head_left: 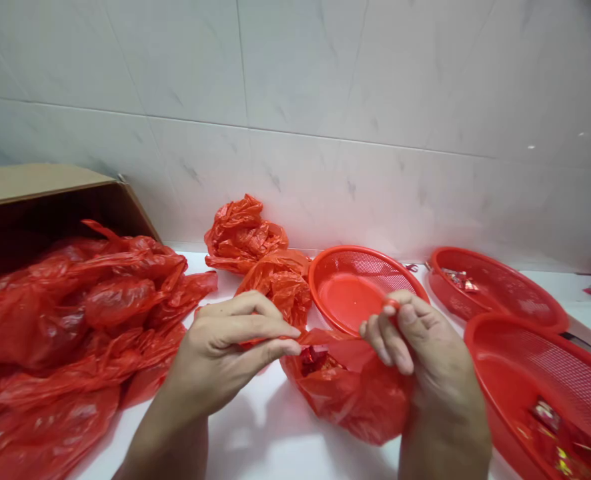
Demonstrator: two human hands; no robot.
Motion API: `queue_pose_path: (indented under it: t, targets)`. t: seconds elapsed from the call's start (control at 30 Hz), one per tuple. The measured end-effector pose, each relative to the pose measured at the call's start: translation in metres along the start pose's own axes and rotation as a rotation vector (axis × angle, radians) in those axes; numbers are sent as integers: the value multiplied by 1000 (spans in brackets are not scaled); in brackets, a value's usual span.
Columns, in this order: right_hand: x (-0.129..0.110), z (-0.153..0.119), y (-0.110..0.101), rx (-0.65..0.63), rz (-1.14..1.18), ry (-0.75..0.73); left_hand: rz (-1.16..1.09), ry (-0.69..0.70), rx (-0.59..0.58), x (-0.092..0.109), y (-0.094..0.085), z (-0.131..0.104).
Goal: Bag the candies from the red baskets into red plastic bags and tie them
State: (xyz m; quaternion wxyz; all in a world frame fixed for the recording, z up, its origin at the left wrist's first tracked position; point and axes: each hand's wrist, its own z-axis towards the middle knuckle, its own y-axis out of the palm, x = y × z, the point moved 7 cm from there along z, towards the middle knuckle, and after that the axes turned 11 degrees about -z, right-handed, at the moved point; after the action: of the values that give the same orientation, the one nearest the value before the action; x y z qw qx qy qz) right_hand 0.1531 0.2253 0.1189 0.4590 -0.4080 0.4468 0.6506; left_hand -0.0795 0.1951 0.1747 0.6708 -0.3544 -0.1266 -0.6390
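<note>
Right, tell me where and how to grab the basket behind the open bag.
Probably pinch the back rim of the basket from above: the edge stands up bare there, while the open bag and right hand crowd the front.

it's red on red here: red bag [360, 407], orange-red crumpled bags [245, 233], red baskets [345, 297] patterned with mesh holes, wrappers [547, 413] flashing red and gold, tan box [40, 180], white table [275, 457], pale grey wall tiles [295, 67] streaked darker!

No text, label, brand, number or sign can be read anywhere here.
</note>
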Motion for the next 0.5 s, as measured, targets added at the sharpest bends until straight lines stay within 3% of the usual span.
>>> queue_pose_path:
  t: [0.13, 0.3, 0.4, 0.5]
  targets:
    - [12, -8, 42, -223, -210, 96, 9, -13, 100, 3, 5, 1]
    - [36, -10, 88, -566, -624, -19, 8, -46, -63, 0, 34, 2]
    - [41, -4, 91, -609, -690, -72, -28, -60, -125, 8, 41, -1]
    - [42, 0, 80, -579, -674, 1, -11, -43, -146, 23, 37, -15]
